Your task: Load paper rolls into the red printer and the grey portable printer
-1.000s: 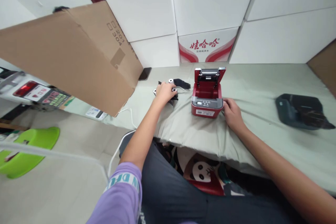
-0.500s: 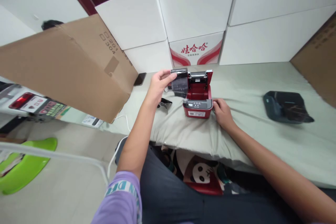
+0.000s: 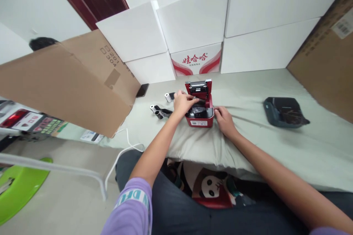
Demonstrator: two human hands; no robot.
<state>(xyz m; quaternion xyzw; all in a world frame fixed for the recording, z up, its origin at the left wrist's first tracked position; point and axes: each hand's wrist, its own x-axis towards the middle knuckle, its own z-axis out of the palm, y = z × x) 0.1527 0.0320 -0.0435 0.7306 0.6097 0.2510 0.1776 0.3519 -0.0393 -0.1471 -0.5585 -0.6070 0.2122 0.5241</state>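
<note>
The red printer (image 3: 200, 122) stands on the cloth-covered table (image 3: 248, 147), back from the front edge, where the cloth falls over in folds. Its lid (image 3: 198, 87) is raised at the rear, and a piece of black film (image 3: 197, 111) lies over its front part. The left hand (image 3: 183, 103) reaches over the left rim into the opening; its fingers are rather narrow together, at the black film, but I cannot tell whether they grip. The right hand (image 3: 224, 120) touches the right wall with bent fingers; how tightly, I cannot tell. Just left of the printer are rolls (image 3: 153, 108) with black tails, near the left forearm. Behind, white boxes (image 3: 197, 20) make a wall, with a strip of cloth between. On the left, a cardboard box (image 3: 82, 88) limits the space; to the right, a wide stretch of cloth reaches a dark device (image 3: 284, 112), well apart.
</note>
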